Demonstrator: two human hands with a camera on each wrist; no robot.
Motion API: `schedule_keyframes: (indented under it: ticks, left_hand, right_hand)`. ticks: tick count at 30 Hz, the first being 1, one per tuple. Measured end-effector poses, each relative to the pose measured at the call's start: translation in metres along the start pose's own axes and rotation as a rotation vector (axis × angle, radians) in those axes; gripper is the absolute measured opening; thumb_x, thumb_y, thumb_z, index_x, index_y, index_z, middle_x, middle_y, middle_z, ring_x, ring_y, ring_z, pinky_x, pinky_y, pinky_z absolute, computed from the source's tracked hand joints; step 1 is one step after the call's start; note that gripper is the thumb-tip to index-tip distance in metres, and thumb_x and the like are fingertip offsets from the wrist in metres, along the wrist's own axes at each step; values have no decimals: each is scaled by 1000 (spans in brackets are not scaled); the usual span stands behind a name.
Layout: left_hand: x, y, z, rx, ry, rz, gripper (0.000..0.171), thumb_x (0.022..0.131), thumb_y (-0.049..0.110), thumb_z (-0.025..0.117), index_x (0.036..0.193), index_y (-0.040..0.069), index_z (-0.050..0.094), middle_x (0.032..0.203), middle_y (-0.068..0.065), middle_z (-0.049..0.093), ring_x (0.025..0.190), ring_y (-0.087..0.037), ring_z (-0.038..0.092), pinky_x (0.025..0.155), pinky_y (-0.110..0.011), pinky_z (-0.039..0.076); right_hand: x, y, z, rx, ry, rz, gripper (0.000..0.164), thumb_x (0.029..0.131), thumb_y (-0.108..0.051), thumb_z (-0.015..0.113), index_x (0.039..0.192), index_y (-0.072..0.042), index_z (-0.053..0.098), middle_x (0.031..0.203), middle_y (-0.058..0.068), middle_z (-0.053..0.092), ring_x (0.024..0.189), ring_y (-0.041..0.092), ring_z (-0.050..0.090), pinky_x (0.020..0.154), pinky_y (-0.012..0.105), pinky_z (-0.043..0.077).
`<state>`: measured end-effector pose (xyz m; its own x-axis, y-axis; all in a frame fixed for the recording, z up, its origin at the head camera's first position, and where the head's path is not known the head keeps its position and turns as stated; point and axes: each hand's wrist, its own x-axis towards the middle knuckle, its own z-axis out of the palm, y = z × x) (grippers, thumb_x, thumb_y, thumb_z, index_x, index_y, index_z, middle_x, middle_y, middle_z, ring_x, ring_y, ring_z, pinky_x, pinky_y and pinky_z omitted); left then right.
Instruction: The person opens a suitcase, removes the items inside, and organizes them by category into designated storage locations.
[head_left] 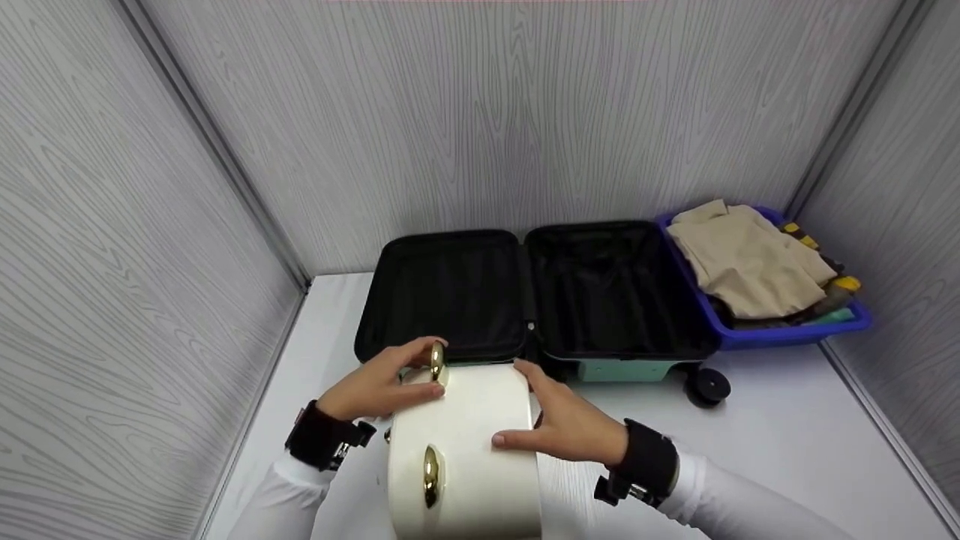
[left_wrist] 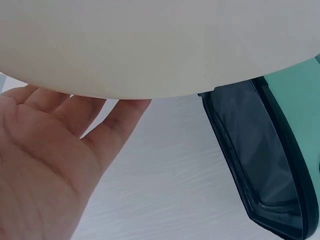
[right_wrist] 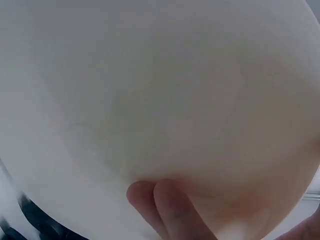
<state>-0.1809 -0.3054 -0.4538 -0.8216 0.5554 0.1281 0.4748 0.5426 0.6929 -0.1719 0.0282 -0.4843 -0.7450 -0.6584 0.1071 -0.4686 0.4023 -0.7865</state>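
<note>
A glossy cream-white rounded case with gold handles lies between both hands at the front of the table. My left hand grips its far left part, thumb and fingers on either side of a gold handle. In the left wrist view, those fingers reach behind the curved edge. My right hand holds the right end, its thumb on the upper surface. Two right fingertips press against the smooth pale end face in the right wrist view. Another gold handle faces me.
Behind the case, an opened suitcase with black lining and green shell lies flat; its wheel sticks out at front right. A blue basket stands to its right, holding folded beige cloth and other items. Grey wood-grain walls enclose the table.
</note>
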Motion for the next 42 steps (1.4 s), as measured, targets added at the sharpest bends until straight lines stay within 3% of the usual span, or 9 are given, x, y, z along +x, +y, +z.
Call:
schedule_keyframes:
  ticks: [5, 8, 15, 18, 24, 29, 33, 36, 42]
  left_hand:
    - [-6, -9, -8, 33, 17, 26, 55, 106, 30, 73, 154, 9, 54, 113, 2, 71, 117, -18, 67, 109, -47, 54]
    - [-10, -15, -12, 29, 42, 29, 53, 107, 27, 71, 155, 11, 54, 108, 3, 68, 112, -17, 65, 108, -46, 54]
    - [-29, -31, -22, -31, 114, -31, 62, 109, 20, 66, 164, 4, 44, 153, -17, 61, 147, -42, 55, 120, -61, 44]
    - [-38, -37, -28, -35, 143, -56, 65, 108, 18, 66, 166, 2, 40, 159, -22, 56, 148, -45, 52, 122, -59, 42]
    - [-59, -47, -40, 15, 192, -108, 65, 109, 18, 66, 168, 8, 41, 165, -20, 51, 151, -38, 48, 119, -21, 38]
    - [-76, -52, -50, 10, 220, -131, 63, 109, 16, 65, 167, 7, 41, 159, -18, 58, 148, -40, 53, 114, -12, 38]
    - [-91, -56, -59, -9, 254, -180, 62, 110, 17, 65, 167, 7, 42, 148, -13, 65, 137, -16, 62, 109, -12, 43]
    - [-104, -58, -64, -16, 282, -221, 61, 110, 19, 64, 167, 9, 43, 144, -11, 67, 130, 2, 60, 107, -13, 44]
    - [-134, -59, -70, -9, 316, -303, 62, 111, 22, 63, 168, 14, 41, 157, -15, 60, 137, 7, 52, 109, -12, 41]
  right_hand:
    - [2, 8, 1, 92, -96, 21, 121, 91, -48, 87, 174, -6, 10, 162, 27, 50, 90, 18, 79, 89, 36, 62]
    - [-1, 15, 2, 147, -108, 11, 118, 93, -44, 87, 175, -9, 9, 165, 29, 45, 98, 19, 78, 87, 32, 62]
    - [-8, 39, -11, 198, -31, -4, 99, 101, -34, 79, 172, -3, 18, 154, 30, 55, 110, 33, 78, 94, 43, 63]
    - [-8, 60, -21, 131, 21, 39, 95, 100, -36, 81, 170, 0, 27, 152, 29, 56, 120, 38, 73, 102, 52, 60]
    - [-6, 111, -42, -184, 223, 112, 79, 93, -40, 88, 153, 1, 57, 154, 26, 57, 141, 48, 56, 114, 64, 49]
    - [-10, 144, -58, -403, 324, 102, 55, 96, -27, 86, 141, -1, 69, 146, 28, 64, 136, 50, 60, 113, 64, 49]
    - [-9, 158, -63, -446, 353, 96, 43, 99, -20, 82, 136, 0, 73, 136, 25, 72, 126, 47, 68, 109, 62, 53]
    - [-7, 162, -63, -443, 352, 97, 39, 99, -19, 80, 134, 0, 75, 131, 22, 76, 121, 43, 72, 105, 60, 56]
    - [-3, 163, -62, -437, 355, 92, 35, 99, -17, 81, 130, 0, 78, 126, 22, 78, 116, 42, 74, 102, 59, 58]
